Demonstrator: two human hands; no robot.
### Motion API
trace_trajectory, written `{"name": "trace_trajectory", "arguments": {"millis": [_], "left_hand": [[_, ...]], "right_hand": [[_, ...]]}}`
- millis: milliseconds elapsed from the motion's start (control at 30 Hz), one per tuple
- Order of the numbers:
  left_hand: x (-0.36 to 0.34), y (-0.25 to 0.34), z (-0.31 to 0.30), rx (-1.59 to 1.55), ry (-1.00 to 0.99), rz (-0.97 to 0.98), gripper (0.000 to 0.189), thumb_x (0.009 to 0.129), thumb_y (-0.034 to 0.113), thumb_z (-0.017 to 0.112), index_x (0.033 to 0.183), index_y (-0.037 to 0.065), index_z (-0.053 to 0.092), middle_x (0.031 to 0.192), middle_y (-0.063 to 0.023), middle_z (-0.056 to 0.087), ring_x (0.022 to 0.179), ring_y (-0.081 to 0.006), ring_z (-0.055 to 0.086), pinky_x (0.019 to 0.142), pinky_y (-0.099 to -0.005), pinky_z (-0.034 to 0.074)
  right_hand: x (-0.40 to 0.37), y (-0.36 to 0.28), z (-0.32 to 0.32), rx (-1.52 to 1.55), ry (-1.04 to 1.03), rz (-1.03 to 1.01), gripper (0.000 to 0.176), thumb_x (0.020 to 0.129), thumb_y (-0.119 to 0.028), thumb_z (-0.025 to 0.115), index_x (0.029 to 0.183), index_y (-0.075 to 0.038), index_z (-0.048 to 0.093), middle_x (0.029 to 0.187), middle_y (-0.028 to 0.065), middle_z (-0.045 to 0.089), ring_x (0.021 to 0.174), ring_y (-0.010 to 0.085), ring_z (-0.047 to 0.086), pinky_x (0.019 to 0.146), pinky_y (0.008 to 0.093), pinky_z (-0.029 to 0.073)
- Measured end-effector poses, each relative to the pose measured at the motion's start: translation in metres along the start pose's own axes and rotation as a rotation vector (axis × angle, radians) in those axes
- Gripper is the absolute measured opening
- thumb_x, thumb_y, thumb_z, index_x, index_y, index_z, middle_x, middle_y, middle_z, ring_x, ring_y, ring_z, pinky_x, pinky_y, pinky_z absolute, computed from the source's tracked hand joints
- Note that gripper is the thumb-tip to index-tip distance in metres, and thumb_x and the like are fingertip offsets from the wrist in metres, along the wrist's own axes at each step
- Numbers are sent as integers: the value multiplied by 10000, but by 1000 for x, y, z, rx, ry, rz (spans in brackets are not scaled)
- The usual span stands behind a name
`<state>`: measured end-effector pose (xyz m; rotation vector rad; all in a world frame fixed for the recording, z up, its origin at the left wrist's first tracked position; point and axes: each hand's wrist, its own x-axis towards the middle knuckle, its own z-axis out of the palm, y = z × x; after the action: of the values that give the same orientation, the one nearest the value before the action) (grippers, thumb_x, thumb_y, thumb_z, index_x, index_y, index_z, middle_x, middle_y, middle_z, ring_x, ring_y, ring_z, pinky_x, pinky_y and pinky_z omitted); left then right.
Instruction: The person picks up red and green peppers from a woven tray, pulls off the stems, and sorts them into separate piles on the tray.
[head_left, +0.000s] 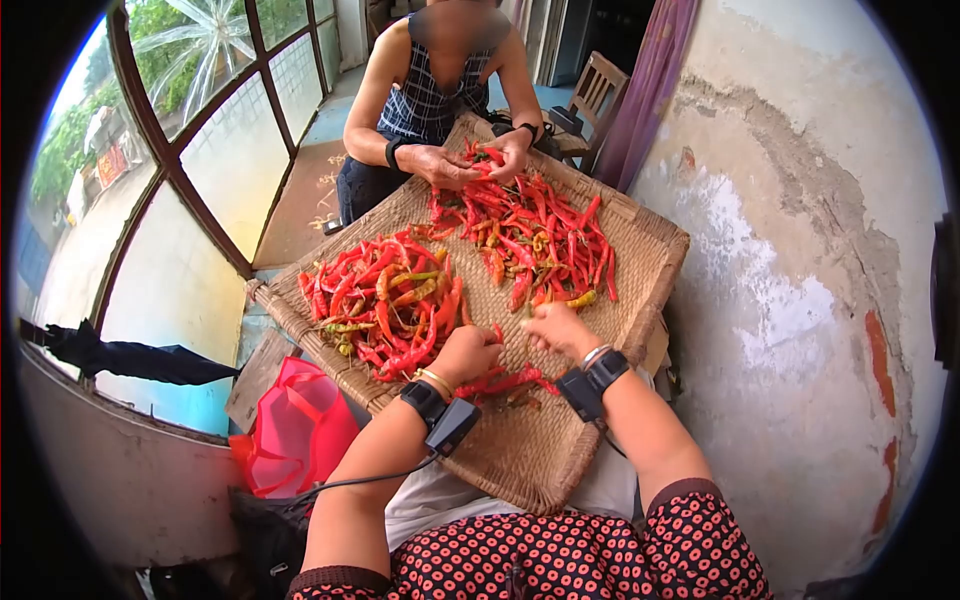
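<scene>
A large square woven tray point(610, 345) lies across my lap, bearing heaps of red chili peppers. My left hand point(470, 353) is closed at the near edge of the left heap point(385, 290), with a red chili pepper point(497, 332) showing at its fingertips. Just to the right, my right hand point(560, 330) is pinched over the tray; what its fingers hold, if anything, is too small to name. A yellowish pepper point(582, 299) lies right above that hand. Below and between my wrists are a few loose red chilies point(515, 381).
Opposite me sits a person point(440, 110), both hands at the far heap of chilies point(545, 225). A red bag point(295, 430) stands left of the tray, near a dark folded umbrella point(150, 360). A peeling wall point(780, 300) rises on the right; a wooden chair point(598, 90) is behind.
</scene>
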<state>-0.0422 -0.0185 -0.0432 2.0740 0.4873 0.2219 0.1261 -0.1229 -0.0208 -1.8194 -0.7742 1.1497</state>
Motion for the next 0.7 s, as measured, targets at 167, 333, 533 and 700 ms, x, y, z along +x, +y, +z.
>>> {"name": "trace_trajectory", "arguments": {"millis": [167, 333, 533, 700], "left_hand": [[-1, 6, -3, -29, -18, -41, 204, 793, 191, 569, 775, -8, 613, 586, -112, 586, 532, -204, 577, 548, -320, 459], [1, 8, -3, -77, -15, -103, 228, 823, 221, 564, 822, -2, 610, 586, -121, 577, 529, -199, 571, 534, -316, 452], [-2, 5, 0, -26, -8, 76, 212, 816, 229, 569, 881, 38, 635, 685, -178, 592, 649, -301, 600, 612, -354, 464], [-3, 3, 1, 313, 76, 233, 225, 781, 270, 604, 862, 66, 650, 647, -142, 604, 576, -257, 606, 546, -350, 472]], "right_hand": [[4, -22, -32, 611, 381, -196, 221, 843, -238, 569, 930, -35, 561, 657, 34, 576, 518, 93, 553, 399, 205, 423], [-7, -6, 2, 218, 38, -54, 248, 830, -285, 571, 854, -39, 591, 666, 20, 576, 506, 73, 530, 409, 201, 392], [0, 3, 26, -92, -136, -234, 177, 820, -209, 585, 773, -39, 583, 649, 4, 561, 501, 69, 514, 442, 219, 417], [4, 3, 13, -187, -113, -144, 143, 821, -165, 576, 771, -31, 573, 592, 9, 555, 476, 77, 516, 434, 218, 421]]}}
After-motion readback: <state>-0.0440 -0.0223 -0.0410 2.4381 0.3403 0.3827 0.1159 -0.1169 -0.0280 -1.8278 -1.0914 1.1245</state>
